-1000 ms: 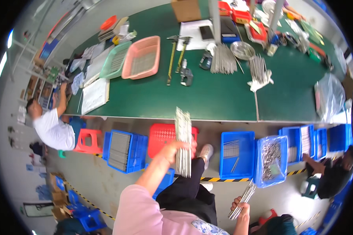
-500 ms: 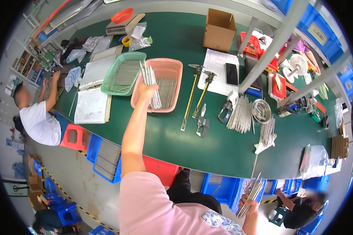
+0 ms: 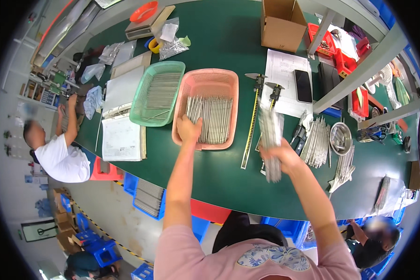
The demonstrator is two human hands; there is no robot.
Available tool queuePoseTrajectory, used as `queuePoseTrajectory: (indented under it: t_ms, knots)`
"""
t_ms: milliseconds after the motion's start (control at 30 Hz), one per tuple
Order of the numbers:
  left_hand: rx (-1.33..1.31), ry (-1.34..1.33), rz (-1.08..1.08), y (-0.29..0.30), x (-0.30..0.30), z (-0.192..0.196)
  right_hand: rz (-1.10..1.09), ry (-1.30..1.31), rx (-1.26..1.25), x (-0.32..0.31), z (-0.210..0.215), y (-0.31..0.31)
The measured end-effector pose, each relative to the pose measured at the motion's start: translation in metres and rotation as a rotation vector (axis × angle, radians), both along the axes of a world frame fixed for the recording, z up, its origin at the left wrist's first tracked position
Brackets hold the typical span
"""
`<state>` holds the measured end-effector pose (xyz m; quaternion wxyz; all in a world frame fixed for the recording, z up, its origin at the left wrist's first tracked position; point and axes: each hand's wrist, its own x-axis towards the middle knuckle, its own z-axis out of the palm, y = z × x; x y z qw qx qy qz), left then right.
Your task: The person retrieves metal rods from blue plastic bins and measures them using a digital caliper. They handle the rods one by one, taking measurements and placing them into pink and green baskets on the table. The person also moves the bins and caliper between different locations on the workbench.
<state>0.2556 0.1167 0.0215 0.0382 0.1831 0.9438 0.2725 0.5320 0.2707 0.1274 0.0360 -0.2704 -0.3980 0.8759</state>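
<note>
My left hand (image 3: 190, 129) is in the front left of a pink plastic basket (image 3: 208, 77), closed on a bundle of thin metal rods (image 3: 194, 106). Beside that bundle, more metal rods (image 3: 218, 119) lie in the same basket. Over the table to the right, my right hand (image 3: 281, 156) grips another bundle of metal rods (image 3: 269, 128), smeared by motion and held roughly upright. Behind this bundle are two calipers (image 3: 255, 100), partly hidden. A green basket (image 3: 136, 112) with similar rods stands against the pink one's left side.
An open binder (image 3: 121, 140) lies left of the baskets. Right of my right hand are loose rods (image 3: 316, 144), a metal bowl (image 3: 340, 138) and a phone (image 3: 303, 86). A cardboard box (image 3: 282, 28) stands behind. A grey shelf post (image 3: 354, 70) slants over the right side. A co-worker (image 3: 60, 156) sits left.
My left hand has lowered its bundle into the pink basket. My right hand has brought its rods up from beside my body to above the table. The view has shifted.
</note>
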Motion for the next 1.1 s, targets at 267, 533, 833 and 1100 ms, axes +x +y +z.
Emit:
queuePoseTrajectory:
  t_ms: [267, 533, 833, 1100]
  knots:
    - [-0.114, 0.232, -0.152, 0.002, 0.017, 0.010, -0.065, -0.559, 0.313, -0.209, -0.060, -0.044]
    - [0.635, -0.162, -0.016, 0.014, 0.005, -0.007, -0.065, -0.892, 0.899, -0.216, -0.060, -0.087]
    - [0.267, 0.400, -0.676, 0.022, -0.008, -0.019, 0.453, -0.749, 1.546, -0.168, -0.028, -0.073]
    - [0.220, 0.676, -0.682, 0.011, 0.073, 0.028, -0.489, 0.050, 1.430, 0.031, -0.049, -0.111]
